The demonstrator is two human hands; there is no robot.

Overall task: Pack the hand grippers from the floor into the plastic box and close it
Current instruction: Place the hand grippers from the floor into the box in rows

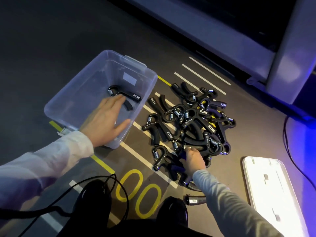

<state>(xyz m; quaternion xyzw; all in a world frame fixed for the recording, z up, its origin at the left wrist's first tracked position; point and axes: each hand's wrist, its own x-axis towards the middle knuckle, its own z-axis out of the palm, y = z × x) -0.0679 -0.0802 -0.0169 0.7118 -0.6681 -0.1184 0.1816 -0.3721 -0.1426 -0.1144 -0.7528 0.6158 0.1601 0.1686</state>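
Observation:
A clear plastic box (73, 93) stands open on the floor at the left. One black hand gripper (131, 96) lies inside it. My left hand (106, 120) reaches into the box with fingers spread and straight, fingertips just at that gripper. A pile of several black hand grippers (193, 120) lies on the floor to the right of the box. My right hand (193, 159) is at the near edge of the pile, fingers curled round a hand gripper (177, 165) there. The box's white lid (273, 192) lies flat on the floor at the right.
One stray hand gripper (195, 200) lies near my right sleeve. A black cable (109, 185) loops over the floor by my knees. White stripes and yellow markings (138, 190) cover the floor. A white cabinet base (256, 48) and another cable (290, 151) are at the right.

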